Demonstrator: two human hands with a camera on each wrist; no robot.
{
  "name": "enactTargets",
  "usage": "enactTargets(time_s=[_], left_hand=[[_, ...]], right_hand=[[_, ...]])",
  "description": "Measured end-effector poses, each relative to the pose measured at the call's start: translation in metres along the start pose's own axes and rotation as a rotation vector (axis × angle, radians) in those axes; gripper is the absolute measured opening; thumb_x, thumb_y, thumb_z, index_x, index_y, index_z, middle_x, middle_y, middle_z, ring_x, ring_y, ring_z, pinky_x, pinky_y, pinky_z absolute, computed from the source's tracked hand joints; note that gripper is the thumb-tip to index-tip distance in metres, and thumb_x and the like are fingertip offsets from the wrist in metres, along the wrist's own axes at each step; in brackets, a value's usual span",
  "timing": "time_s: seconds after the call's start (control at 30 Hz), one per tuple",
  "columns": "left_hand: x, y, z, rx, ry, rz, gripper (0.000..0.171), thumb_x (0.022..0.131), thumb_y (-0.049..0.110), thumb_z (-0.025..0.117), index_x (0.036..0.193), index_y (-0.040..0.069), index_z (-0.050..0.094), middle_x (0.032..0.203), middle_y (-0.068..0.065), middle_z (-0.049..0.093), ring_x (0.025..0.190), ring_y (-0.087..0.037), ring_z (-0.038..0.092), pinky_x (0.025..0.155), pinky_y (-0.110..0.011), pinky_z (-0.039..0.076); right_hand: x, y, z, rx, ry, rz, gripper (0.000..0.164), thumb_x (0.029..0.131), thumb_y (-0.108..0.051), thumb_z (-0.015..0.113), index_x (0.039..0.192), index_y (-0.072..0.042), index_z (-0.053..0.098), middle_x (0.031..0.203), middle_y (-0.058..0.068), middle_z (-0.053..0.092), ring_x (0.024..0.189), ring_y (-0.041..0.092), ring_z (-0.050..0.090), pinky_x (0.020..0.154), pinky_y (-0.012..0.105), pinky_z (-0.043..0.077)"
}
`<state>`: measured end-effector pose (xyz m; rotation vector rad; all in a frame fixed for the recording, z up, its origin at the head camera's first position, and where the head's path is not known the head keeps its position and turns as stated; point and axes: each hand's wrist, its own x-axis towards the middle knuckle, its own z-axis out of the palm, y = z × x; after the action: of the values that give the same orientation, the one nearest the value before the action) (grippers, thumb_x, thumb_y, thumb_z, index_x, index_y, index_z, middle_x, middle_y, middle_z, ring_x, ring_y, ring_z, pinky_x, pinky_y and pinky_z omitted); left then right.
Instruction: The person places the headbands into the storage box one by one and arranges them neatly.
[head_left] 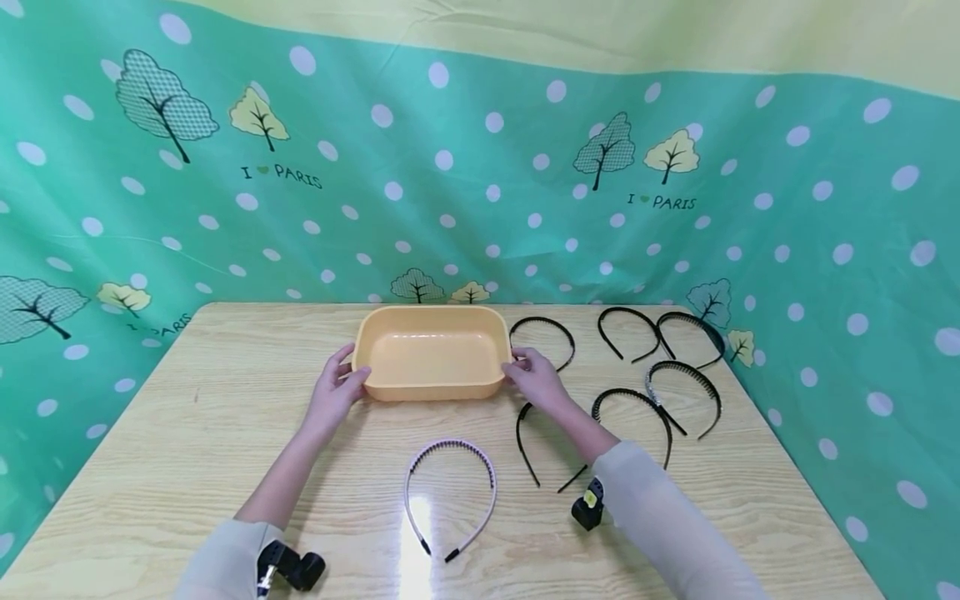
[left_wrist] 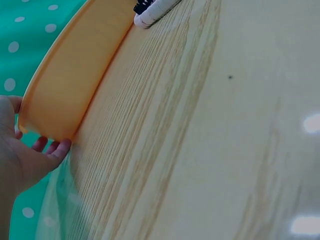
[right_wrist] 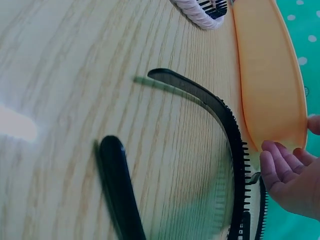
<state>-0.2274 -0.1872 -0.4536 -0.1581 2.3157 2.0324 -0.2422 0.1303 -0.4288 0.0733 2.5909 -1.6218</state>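
Observation:
An orange-yellow rectangular plastic basin (head_left: pixel 433 358) sits near the back edge of the table, its inside bare. At its left end my left hand (head_left: pixel 337 392) holds it, thumb at the rim and fingers along the outer wall. The right hand (head_left: pixel 538 380) grips the opposite end in the same way. From the left wrist, the fingers (left_wrist: pixel 61 150) appear at the bottom corner of the basin (left_wrist: pixel 70 75). A lilac toothed headband (head_left: pixel 492 492) lies in front of the basin. Beneath the right forearm is a black headband (head_left: pixel 522 442), partly hidden.
Several black headbands lie on the right of the wooden table (head_left: pixel 187 467): one headband (head_left: pixel 573 337) beside the basin, another (head_left: pixel 630 310) at the back, and one with a glittery side (head_left: pixel 716 400). A green dotted curtain (head_left: pixel 480 192) hangs behind the table.

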Motion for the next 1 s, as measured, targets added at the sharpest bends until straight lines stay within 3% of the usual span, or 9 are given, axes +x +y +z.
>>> enactTargets(time_s=[0.23,0.4,0.53,0.73,1.0], left_hand=[[0.000,-0.001,0.001,0.002,0.003,0.018,0.062,0.097,0.028,0.051,0.150,0.020,0.020,0.135,-0.019,0.037,0.100,-0.003,0.051,0.088,-0.021,0.052],[0.001,-0.003,0.001,0.011,0.008,0.023,0.061,0.097,0.028,0.051,0.149,0.019,0.021,0.133,-0.020,0.038,0.098,0.000,0.050,0.086,-0.020,0.052],[0.001,-0.004,0.001,0.020,0.011,0.028,0.061,0.097,0.029,0.051,0.149,0.018,0.021,0.134,-0.020,0.038,0.104,-0.007,0.050,0.088,-0.022,0.052],[0.000,-0.004,0.000,0.031,0.006,0.018,0.062,0.097,0.033,0.050,0.150,0.022,0.019,0.136,-0.019,0.037,0.120,-0.025,0.046,0.092,-0.028,0.051],[0.000,-0.006,0.000,0.032,0.005,0.019,0.062,0.097,0.033,0.049,0.150,0.023,0.018,0.138,-0.020,0.038,0.123,-0.028,0.045,0.094,-0.030,0.050]], right_hand=[[0.000,0.001,-0.010,-0.068,0.004,-0.045,0.043,0.092,-0.027,0.059,0.128,-0.005,0.052,0.105,0.015,0.063,0.091,0.026,0.062,0.070,0.028,0.053],[0.002,0.000,-0.019,-0.119,0.028,-0.069,0.039,0.092,-0.026,0.059,0.125,-0.005,0.056,0.106,0.014,0.063,0.092,0.023,0.060,0.069,0.026,0.052],[0.005,0.003,-0.030,-0.172,0.054,-0.085,0.037,0.092,-0.028,0.059,0.122,-0.007,0.058,0.106,0.014,0.063,0.094,0.025,0.060,0.070,0.028,0.052],[0.006,0.010,-0.051,-0.167,0.041,-0.074,0.044,0.092,-0.033,0.058,0.127,-0.007,0.054,0.112,0.014,0.060,0.098,0.027,0.058,0.072,0.031,0.053],[0.004,0.017,-0.077,-0.188,0.078,-0.053,0.045,0.093,-0.033,0.057,0.130,-0.009,0.051,0.116,0.013,0.059,0.103,0.027,0.055,0.073,0.028,0.049]])
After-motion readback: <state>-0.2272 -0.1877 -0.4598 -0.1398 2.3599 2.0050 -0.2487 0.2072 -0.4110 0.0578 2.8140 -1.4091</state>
